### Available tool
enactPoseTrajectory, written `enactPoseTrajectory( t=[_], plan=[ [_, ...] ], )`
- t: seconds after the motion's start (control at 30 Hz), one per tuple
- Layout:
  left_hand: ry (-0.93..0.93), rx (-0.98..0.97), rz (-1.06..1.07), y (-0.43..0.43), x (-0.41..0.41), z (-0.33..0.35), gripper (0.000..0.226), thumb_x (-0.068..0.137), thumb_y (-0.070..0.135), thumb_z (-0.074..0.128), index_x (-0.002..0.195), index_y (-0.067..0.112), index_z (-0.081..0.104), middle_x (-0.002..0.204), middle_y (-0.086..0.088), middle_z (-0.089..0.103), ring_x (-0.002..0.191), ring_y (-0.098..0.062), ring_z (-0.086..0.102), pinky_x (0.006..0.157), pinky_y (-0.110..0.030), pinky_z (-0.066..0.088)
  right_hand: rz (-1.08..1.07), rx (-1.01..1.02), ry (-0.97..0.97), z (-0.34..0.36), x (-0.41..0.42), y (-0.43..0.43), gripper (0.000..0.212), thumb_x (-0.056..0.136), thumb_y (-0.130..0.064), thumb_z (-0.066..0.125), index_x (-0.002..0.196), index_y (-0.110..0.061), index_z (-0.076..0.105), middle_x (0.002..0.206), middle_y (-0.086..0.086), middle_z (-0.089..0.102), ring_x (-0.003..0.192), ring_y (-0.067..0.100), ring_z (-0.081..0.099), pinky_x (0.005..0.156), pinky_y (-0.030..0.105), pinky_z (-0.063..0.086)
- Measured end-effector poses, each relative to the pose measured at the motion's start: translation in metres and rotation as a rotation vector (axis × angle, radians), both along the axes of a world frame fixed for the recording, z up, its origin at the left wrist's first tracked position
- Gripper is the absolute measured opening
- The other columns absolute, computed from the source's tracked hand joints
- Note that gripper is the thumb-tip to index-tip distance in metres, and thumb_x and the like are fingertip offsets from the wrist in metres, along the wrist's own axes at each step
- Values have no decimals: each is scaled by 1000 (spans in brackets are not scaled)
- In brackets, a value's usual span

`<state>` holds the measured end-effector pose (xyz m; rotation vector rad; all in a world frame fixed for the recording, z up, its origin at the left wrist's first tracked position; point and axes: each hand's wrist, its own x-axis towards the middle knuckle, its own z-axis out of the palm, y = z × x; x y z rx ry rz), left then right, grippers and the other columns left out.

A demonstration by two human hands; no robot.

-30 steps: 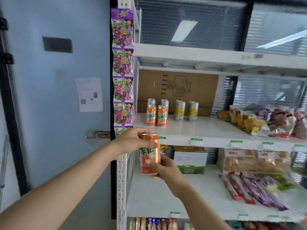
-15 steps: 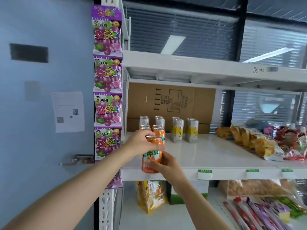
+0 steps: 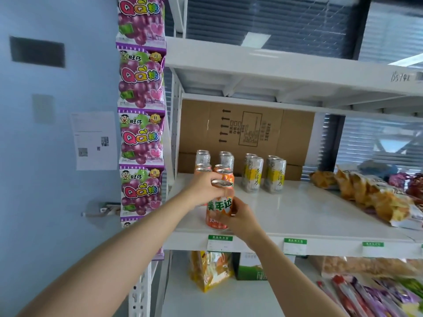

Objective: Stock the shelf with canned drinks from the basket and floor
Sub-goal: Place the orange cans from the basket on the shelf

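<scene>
Head view, centre of the frame: both hands grip one upright orange can (image 3: 218, 208). Left hand (image 3: 202, 188) wraps around its top rim from the left; right hand (image 3: 240, 219) clasps its lower body from the right. Its base sits at the front edge of the white shelf (image 3: 309, 211). Directly behind stand more orange cans (image 3: 225, 175), then silver-topped cans (image 3: 203, 157). Right of those, yellow-and-silver cans (image 3: 255, 173). Snack bags (image 3: 366, 193) lie at the far right. Purple candy packets (image 3: 140, 133) hang at the upper left.
</scene>
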<state>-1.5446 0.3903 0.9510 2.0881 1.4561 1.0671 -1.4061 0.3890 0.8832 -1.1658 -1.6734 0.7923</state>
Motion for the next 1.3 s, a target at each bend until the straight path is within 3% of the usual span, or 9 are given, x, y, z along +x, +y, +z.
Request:
enactPoseTrajectory(
  t=[0.2,0.33,0.43,0.6,1.03,1.3],
  plan=[
    [273,86,49,11,-9,25,15,78,31,79,89,21,79,91,8,74,77,-1,64,72,-21,49,-8,-64,-21,-5,6,22,62,73,-36,83,122,-25,46,106,-9,63,97,14,63,88,39,57],
    [416,85,86,21,-14,34,15,76,27,81,88,18,79,87,6,75,73,-4,65,66,-19,45,-6,-53,-44,-7,-4,34,54,76,-37,80,119,-25,48,99,-16,60,93,9,61,88,33,54],
    [503,75,126,29,-19,40,18,75,27,82,90,16,79,90,5,75,75,-5,65,65,-18,43,-20,-23,-84,-9,-15,46,58,75,-41,80,120,-25,48,105,-12,61,98,12,59,90,33,50],
    [617,29,168,44,-23,48,27,76,27,81,100,15,77,100,1,75,82,-10,65,73,-22,45,-46,-4,-86,-11,-29,53,53,80,-41,75,123,-24,49,101,-13,55,89,9,50,79,24,39],
    [631,54,139,56,-34,48,30,77,29,80,103,17,77,102,2,74,79,-7,63,63,-17,42,-133,3,-146,-17,-35,58,52,74,-58,73,114,-28,58,100,-12,63,89,11,58,74,26,45],
    [571,101,179,46,-30,41,26,76,25,81,100,13,77,101,-1,75,79,-10,63,71,-22,42,-101,33,-142,-16,-33,53,48,76,-47,76,116,-26,59,102,-12,63,89,8,56,70,20,42]
  ],
)
